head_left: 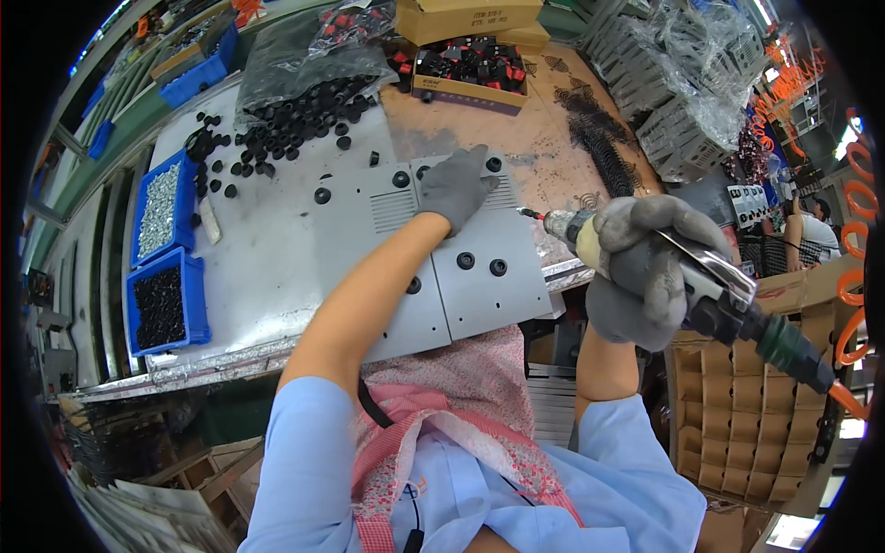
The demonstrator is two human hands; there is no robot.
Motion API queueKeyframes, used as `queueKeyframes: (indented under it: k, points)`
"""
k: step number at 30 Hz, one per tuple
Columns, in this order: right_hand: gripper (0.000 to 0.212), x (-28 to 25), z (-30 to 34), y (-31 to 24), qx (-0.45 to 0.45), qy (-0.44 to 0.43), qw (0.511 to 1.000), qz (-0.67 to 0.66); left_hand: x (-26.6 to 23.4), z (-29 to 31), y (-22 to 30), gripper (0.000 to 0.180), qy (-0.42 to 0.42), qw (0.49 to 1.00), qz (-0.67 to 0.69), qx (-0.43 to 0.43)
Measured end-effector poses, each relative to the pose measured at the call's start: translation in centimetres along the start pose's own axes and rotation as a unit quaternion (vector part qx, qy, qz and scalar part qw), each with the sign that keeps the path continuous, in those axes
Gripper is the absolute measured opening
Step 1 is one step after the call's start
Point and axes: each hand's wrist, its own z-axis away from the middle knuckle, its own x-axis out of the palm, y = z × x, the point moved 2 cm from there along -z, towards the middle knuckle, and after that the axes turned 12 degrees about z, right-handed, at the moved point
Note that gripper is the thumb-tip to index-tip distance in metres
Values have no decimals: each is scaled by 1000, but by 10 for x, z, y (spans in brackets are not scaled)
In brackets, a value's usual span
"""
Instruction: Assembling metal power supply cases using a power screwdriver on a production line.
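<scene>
My left hand (454, 187), in a grey work glove, rests on flat grey sheet-metal panels (489, 300) with slotted vents. Its fingers lie over the far part of the panels, thumb apart from the index finger, close to a round black rubber foot (493, 164). Several more black feet sit on the panels, such as one on the near right (499, 267). My right hand (645, 263), also gloved, is wrapped round an air screwdriver (705, 286). The screwdriver's bit points left, just off the right edge of the panels. Whether a screw is on the tip cannot be made out.
At the left stand blue bins of silver screws (159, 214) and black screws (159, 309). Loose black feet (300, 124) spill from a plastic bag. A carton of black-and-red parts (472, 76) stands at the back. An orange coiled hose (857, 267) hangs at right, above a divided cardboard box (737, 415).
</scene>
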Motion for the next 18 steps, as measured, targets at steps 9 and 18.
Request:
queueKeyframes:
  k: [9, 18]
  points:
    - [13, 3, -31, 75, 118, 45, 983, 131, 8, -23, -9, 26, 42, 990, 132, 10]
    - [14, 3, -25, 180, 194, 44, 979, 52, 10, -26, 1, 26, -32, 999, 37, 15]
